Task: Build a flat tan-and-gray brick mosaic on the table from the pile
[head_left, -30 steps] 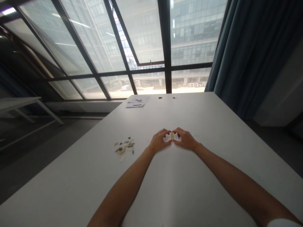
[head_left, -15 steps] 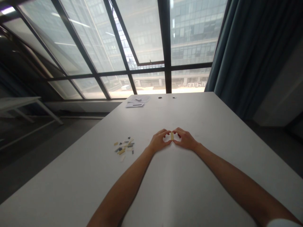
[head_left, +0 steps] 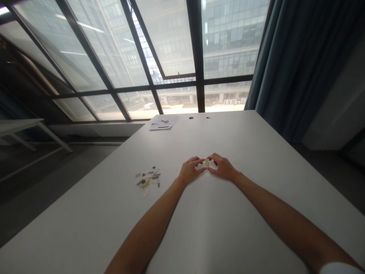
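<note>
A small pale-yellow block (head_left: 207, 163) is held upright over the table, pinched at its top and bottom ends. My right hand (head_left: 224, 167) grips it from the right between thumb and fingertips. From the other side, the thumb and forefinger of my left hand (head_left: 190, 169) meet the same block, curved round a gap. To the left of my left hand lies a loose pile of small pieces (head_left: 146, 182) in yellow, grey, black and white, too small to tell their exact kind.
The white table (head_left: 234, 224) stretches toward the windows. On its far left lie some papers (head_left: 161, 126) with a dark pen-like thing. Two small dark round spots (head_left: 191, 118) mark the far edge. A blue curtain (head_left: 270, 72) hangs at the right, another white table (head_left: 21, 125) stands left.
The view has shifted slightly, so everything sits a little further left. Both hands stay at the block; the left fingers have straightened a little.
</note>
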`<state>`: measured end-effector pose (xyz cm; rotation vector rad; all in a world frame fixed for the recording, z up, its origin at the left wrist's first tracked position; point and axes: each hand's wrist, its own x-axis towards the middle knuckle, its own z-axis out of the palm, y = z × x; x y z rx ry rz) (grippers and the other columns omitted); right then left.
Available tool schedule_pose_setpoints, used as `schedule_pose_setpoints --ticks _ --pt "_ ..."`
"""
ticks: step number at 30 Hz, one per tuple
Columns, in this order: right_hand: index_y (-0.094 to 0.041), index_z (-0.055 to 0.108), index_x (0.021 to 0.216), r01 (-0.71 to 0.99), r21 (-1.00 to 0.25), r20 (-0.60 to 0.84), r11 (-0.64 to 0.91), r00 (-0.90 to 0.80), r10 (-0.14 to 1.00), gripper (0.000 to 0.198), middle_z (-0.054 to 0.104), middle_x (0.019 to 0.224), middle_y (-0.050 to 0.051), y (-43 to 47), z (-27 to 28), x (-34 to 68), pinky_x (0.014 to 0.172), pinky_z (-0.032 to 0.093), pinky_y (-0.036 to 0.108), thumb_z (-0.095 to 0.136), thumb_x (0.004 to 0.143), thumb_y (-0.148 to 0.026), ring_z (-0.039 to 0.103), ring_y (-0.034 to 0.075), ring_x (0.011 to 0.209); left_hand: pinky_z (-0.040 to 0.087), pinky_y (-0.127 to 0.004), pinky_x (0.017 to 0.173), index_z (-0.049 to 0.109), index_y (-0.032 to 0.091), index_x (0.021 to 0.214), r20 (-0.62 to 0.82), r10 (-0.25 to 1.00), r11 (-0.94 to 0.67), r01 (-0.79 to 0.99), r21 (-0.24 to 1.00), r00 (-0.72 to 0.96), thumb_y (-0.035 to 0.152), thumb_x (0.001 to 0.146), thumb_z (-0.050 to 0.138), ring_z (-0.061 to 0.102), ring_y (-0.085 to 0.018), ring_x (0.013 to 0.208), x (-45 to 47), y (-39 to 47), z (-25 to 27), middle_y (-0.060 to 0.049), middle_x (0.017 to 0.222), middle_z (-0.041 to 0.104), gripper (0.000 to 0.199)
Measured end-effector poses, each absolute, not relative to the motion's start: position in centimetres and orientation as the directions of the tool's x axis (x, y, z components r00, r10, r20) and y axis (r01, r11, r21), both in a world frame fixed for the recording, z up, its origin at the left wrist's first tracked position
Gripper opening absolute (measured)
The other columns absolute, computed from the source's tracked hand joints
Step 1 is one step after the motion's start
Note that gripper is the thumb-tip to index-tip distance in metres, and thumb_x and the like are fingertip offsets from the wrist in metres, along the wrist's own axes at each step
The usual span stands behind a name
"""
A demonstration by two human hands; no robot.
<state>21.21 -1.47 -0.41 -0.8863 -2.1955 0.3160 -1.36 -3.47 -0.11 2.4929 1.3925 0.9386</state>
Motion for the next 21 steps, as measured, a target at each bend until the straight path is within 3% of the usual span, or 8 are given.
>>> schedule_pose_setpoints --ticks 8,14,21 --pt "-0.021 0.061 0.109 0.566 -0.455 0.544 0.687 -0.434 0.718 0.031 0.065 0.102 0.004 -0.9 -0.7 21.9 0.074 0.045 0.028 0.07 0.08 -0.026 0.057 0.015 0.076 0.049 -0.026 0.079 0.077 0.025 0.101 0.474 0.758 -0.637 0.668 0.385 0.449 0.039 0.097 0.056 0.062 -0.014 0.08 -1.0 -3.5 0.1 -0.003 0.088 0.071 0.025" --pt "-0.018 0.066 0.107 0.686 -0.408 0.565 0.603 -0.329 0.757 0.028 0.066 0.101 0.007 0.7 -1.3 23.2 0.088 0.042 0.035 0.07 0.08 -0.027 0.058 0.023 0.097 0.047 -0.026 0.078 0.076 0.024 0.095 0.454 0.77 -0.62 0.696 0.362 0.449 0.038 0.099 0.052 0.06 -0.014 0.077 -0.8 -3.5 0.2 -0.002 0.082 0.068 0.028" --pt "-0.019 0.071 0.106 0.789 -0.394 0.442 0.472 -0.287 0.85 0.029 0.067 0.096 0.008 1.2 -1.9 23.4 0.085 0.041 0.034 0.071 0.08 -0.033 0.057 0.024 0.094 0.046 -0.025 0.075 0.075 0.023 0.092 0.412 0.789 -0.6 0.719 0.351 0.457 0.036 0.099 0.049 0.06 -0.013 0.075 -0.6 -3.4 0.0 -0.002 0.083 0.068 0.03"
